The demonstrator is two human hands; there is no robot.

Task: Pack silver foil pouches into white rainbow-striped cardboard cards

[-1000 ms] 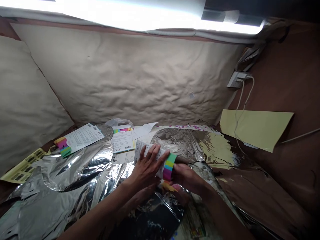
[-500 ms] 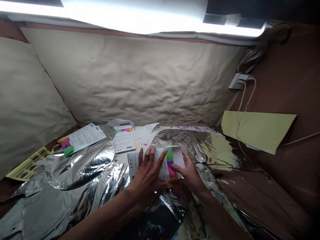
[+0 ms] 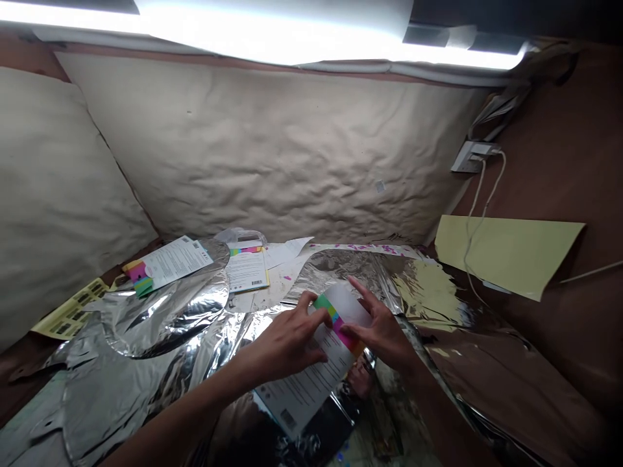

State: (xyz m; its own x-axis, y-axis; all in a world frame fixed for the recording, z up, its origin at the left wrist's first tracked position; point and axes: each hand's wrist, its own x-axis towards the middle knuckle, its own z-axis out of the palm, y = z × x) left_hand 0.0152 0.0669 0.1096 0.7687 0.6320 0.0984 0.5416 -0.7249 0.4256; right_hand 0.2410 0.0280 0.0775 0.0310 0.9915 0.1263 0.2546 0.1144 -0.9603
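Note:
A flat printed card packet [image 3: 311, 390] lies slanted between my hands, low in the middle of the head view. It has fine text, a barcode at its lower end, a rainbow band and a pale rounded flap at its upper end. My right hand [image 3: 384, 332] grips the flap end, thumb on the magenta part of the band and fingers at the far side. My left hand [image 3: 292, 340] has its fingers bent over the green end of the band, closed on the packet's left edge. Silvery foil sheet [image 3: 150, 395] lies beneath and to the left.
More printed packets with rainbow ends [image 3: 170, 264] lie on the foil at left, and another packet [image 3: 247, 267] lies at the back. A yellow label sheet [image 3: 73, 308] is at far left. A yellow sheet [image 3: 506, 253] and hanging cables [image 3: 470, 227] are by the right wall socket.
The packet has turned from nearly level to a slant, its barcode end swinging down toward me. My left hand has moved from lying spread across it to the green end of its band.

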